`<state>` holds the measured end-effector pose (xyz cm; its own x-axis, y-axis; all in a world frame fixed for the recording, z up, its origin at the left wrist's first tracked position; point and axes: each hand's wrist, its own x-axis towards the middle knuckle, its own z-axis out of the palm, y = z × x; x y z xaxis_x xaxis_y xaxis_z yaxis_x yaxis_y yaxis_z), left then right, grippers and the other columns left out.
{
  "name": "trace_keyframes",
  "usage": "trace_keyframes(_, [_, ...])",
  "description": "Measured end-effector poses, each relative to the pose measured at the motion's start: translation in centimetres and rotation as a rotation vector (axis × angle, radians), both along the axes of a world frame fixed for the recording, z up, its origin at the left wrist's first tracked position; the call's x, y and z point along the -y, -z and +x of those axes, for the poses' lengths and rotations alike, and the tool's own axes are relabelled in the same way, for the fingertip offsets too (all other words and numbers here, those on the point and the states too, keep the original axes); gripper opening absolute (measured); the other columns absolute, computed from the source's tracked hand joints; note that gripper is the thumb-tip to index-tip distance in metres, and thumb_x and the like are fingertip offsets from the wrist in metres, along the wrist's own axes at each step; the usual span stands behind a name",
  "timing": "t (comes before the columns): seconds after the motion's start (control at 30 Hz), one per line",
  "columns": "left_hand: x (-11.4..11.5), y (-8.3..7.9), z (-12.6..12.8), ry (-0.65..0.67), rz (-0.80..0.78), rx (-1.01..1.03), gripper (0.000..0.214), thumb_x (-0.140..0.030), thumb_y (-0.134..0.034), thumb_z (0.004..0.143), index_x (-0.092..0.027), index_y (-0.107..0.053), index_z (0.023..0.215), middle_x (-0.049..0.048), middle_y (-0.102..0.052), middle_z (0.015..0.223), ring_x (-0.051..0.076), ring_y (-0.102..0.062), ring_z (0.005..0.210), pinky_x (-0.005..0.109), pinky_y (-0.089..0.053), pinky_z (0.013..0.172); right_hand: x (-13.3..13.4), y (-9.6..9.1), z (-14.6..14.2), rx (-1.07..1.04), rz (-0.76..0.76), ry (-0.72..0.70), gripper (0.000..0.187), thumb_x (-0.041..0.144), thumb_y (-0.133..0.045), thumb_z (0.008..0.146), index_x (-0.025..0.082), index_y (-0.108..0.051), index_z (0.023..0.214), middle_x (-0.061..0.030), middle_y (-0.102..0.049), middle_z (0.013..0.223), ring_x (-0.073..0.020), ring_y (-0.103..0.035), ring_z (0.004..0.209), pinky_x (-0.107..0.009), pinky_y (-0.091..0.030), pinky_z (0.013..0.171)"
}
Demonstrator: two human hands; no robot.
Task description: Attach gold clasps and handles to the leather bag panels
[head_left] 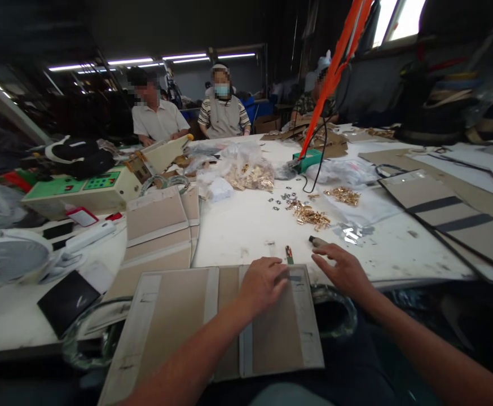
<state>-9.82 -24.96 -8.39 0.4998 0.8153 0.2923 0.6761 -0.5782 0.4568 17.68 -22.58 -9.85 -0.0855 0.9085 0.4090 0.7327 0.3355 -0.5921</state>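
A flat brown cardboard panel [179,321] with pale strips lies at the near edge of the white table [238,225]. My left hand [263,282] rests on its far edge, fingers curled down against the board, with nothing visible in them. My right hand [343,268] hovers just right of it with the fingers stretched out, holding nothing. Between the two hands stands a small dark clip-like piece [289,255], and a short dark cylinder [316,241] lies by my right fingertips. Gold metal fittings [309,215] are heaped a little farther out.
More cardboard panels [157,231] are stacked to the left, others [445,211] to the right. A green-topped machine [89,189], a white fan [9,256], bags of fittings [249,169] and a green tool [308,160] on an orange hose sit farther back. Three people sit at the far side.
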Motion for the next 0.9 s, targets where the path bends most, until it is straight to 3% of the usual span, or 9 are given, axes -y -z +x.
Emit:
trace_keyframes(0.1, [-0.2,0.9,0.6,-0.009,-0.013,-0.003,0.034,-0.022,-0.076,0.088,-0.029,-0.074,0.121,0.0054,-0.073,0.125,0.026,-0.065,0.115,0.045,-0.049,0.102,2.6,0.7,-2.2,-0.027,0.087,-0.082,0.022,0.041,-0.064,0.097,0.026,-0.077,0.105,-0.0086,-0.074,0.105,-0.0269,-0.068,0.104,-0.043,-0.053,0.095])
trace_keyframes(0.23, [-0.7,1.7,0.7,-0.058,-0.07,0.086,0.02,-0.023,-0.077,0.088,-0.03,-0.08,0.107,0.0032,-0.076,0.117,0.024,-0.066,0.112,0.042,-0.048,0.101,4.1,1.9,-3.7,-0.012,0.001,-0.177,0.017,0.034,-0.063,0.097,0.027,-0.078,0.103,-0.0079,-0.071,0.104,-0.025,-0.066,0.1,-0.039,-0.055,0.089])
trace_keyframes(0.4, [0.0,1.7,1.0,-0.11,-0.036,0.115,0.011,-0.026,-0.077,0.089,-0.03,-0.081,0.099,0.003,-0.076,0.118,0.025,-0.063,0.111,0.045,-0.046,0.1,4.3,2.7,-4.6,0.042,-0.037,-0.115,0.022,0.039,-0.061,0.097,0.027,-0.08,0.097,-0.008,-0.07,0.103,-0.0264,-0.067,0.096,-0.042,-0.054,0.089])
trace_keyframes(0.53, [1.5,1.7,1.5,-0.104,0.067,0.016,0.007,-0.025,-0.071,0.093,-0.027,-0.077,0.096,0.0026,-0.075,0.112,0.025,-0.061,0.109,0.047,-0.045,0.1,4.1,3.4,-4.9,0.015,-0.104,-0.092,0.027,0.047,-0.06,0.096,0.03,-0.081,0.094,-0.0087,-0.071,0.105,-0.028,-0.069,0.093,-0.043,-0.055,0.089])
trace_keyframes(0.7, [3.6,2.7,1.7,-0.07,0.171,-0.13,0.026,-0.023,-0.057,0.098,-0.022,-0.067,0.122,0.0083,-0.072,0.119,0.027,-0.062,0.109,0.045,-0.05,0.099,4.0,4.3,-5.0,-0.048,-0.134,-0.081,0.03,0.052,-0.059,0.092,0.032,-0.082,0.091,-0.0099,-0.074,0.103,-0.031,-0.07,0.091,-0.045,-0.057,0.089])
trace_keyframes(0.9, [4.2,4.0,1.0,-0.045,0.315,-0.199,0.051,-0.035,-0.061,0.095,-0.018,-0.055,0.143,0.0128,-0.067,0.135,0.031,-0.062,0.118,0.046,-0.049,0.106,4.3,5.2,-5.3,-0.032,-0.097,-0.063,0.03,0.052,-0.058,0.093,0.033,-0.082,0.092,-0.0101,-0.074,0.106,-0.0316,-0.07,0.094,-0.046,-0.055,0.089])
